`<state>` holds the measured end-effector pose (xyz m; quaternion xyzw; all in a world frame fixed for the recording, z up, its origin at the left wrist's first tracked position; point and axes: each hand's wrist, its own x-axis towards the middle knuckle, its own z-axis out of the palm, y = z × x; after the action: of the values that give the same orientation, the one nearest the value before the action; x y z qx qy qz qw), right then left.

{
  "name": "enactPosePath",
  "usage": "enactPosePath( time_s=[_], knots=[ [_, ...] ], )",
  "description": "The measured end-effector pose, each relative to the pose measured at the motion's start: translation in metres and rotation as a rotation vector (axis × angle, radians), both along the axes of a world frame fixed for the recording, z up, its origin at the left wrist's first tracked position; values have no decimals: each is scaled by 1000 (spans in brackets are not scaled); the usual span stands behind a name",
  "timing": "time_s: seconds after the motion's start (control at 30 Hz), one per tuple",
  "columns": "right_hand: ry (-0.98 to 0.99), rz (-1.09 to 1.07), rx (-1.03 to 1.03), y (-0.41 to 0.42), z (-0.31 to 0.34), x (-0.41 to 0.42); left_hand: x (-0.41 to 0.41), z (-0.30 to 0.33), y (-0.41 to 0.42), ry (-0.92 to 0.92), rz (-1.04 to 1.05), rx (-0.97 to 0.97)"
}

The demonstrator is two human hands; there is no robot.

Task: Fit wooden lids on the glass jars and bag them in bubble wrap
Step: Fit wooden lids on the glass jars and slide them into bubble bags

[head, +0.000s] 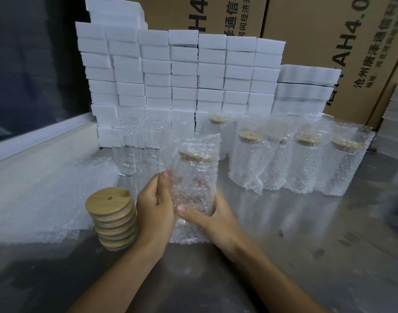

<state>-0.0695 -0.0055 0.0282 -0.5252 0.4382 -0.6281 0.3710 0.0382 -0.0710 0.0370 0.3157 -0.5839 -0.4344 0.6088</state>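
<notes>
The jar (193, 188) stood upright in front of the person, already capped with a wooden lid (195, 156) and slipped inside a bubble-wrap bag (194, 231) whose loose lower end trailed down onto the counter (306, 233). It was held between both hands: the left hand (156, 208) wrapped its side with the thumb lying along the wrap, and the right hand (212, 219) cupped it from below and behind, thumb pressed across the front; the fingers of both were curled round the wrapped glass, mostly hidden behind it.

As a thing to handle, it looked rigid and breakable under a soft, slippery skin. The film would likely slide over the glass, so a firm hold round the middle of the body seemed safer than pinching the loose wrap, and the lid was probably only pressed in, so it was no place to lift from.

Just left of the left hand stood a stack of spare lids (112, 219), with flat bubble-wrap sheets (46, 199) beyond it. Bare glasses (134, 145) waited behind, and a row of finished wrapped jars (299, 163) stood to the right. White foam blocks (182, 71) were piled at the back against cardboard boxes (340, 30).
</notes>
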Motion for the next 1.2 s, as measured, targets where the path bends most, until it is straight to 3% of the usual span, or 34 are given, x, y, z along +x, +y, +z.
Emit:
enactPosePath(
  time_s=[0.07, 0.17, 0.27, 0.43, 0.7, 0.83, 1.2],
  knots=[
    [-15, -69, -46, -2, -1, 0, -1, 2, 1, 39, -68, 29],
    [-23, -167, -98, -3, -3, -3, -3, -1, 3, 30, -346, 126],
    [38, -134, -72, -3, -3, -7, -4, -4, 6, 40, -466, 136],
    [188, 11, 51, -4, -3, -16, 0, -6, 1, 117, -326, 114],
    [214, -300, 52, -19, -25, -10, -6, -19, -5, -136, -229, 89],
    [320, -498, 95, -39, -30, -21, -11, -29, -12, -312, -168, 96],
    [395, -854, 279, -133, -28, -64, -17, -46, -23, -457, -32, 13]
  ],
)
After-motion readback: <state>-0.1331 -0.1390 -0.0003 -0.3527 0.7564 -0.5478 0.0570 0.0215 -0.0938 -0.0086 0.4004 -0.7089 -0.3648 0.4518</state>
